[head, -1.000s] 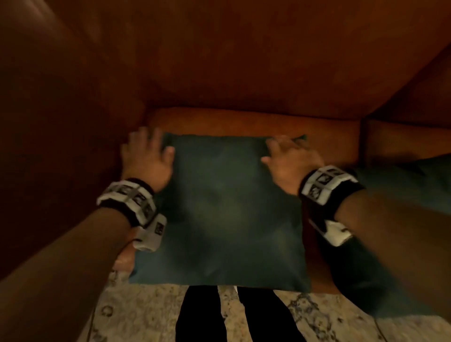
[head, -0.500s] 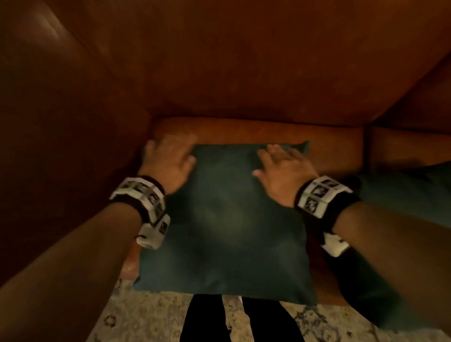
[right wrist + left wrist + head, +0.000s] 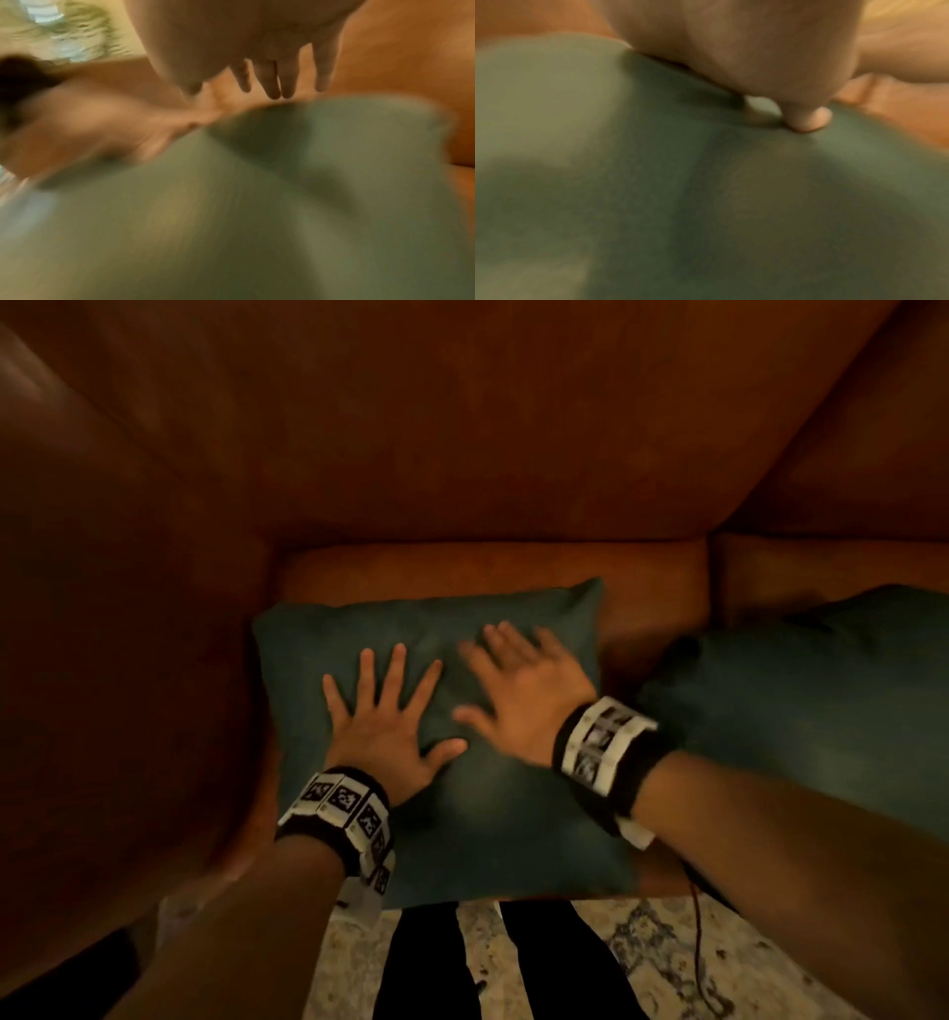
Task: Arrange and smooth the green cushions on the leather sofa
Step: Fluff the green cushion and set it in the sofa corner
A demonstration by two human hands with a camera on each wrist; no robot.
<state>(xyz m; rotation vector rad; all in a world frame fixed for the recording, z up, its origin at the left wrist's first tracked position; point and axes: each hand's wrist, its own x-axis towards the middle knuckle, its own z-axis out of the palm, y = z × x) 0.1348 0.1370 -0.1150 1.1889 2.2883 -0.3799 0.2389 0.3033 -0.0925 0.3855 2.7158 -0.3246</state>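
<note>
A dark green cushion [image 3: 493,803] lies flat on the brown leather sofa seat [image 3: 462,572], in the corner by the left armrest. My left hand [image 3: 385,711] rests palm down on its left half with fingers spread. My right hand [image 3: 518,690] lies flat on the cushion just to the right, fingers straight and blurred by motion. The left wrist view shows my left hand [image 3: 757,60] pressing into the green fabric [image 3: 706,203]. In the right wrist view my right hand [image 3: 257,50] hovers with straight fingers over the cushion [image 3: 257,223]. A second green cushion [image 3: 811,711] lies to the right.
The sofa's backrest [image 3: 462,428] rises behind the cushion and the armrest [image 3: 128,660] closes off the left side. A pale patterned rug [image 3: 693,968] covers the floor in front, with my dark trouser legs [image 3: 426,963] and a thin cable [image 3: 696,916] at the seat's edge.
Both hands have slid from the cushion's far corners toward its middle. The left hand, earlier at the left edge, now lies spread on top. The view has shifted, showing more of the second cushion.
</note>
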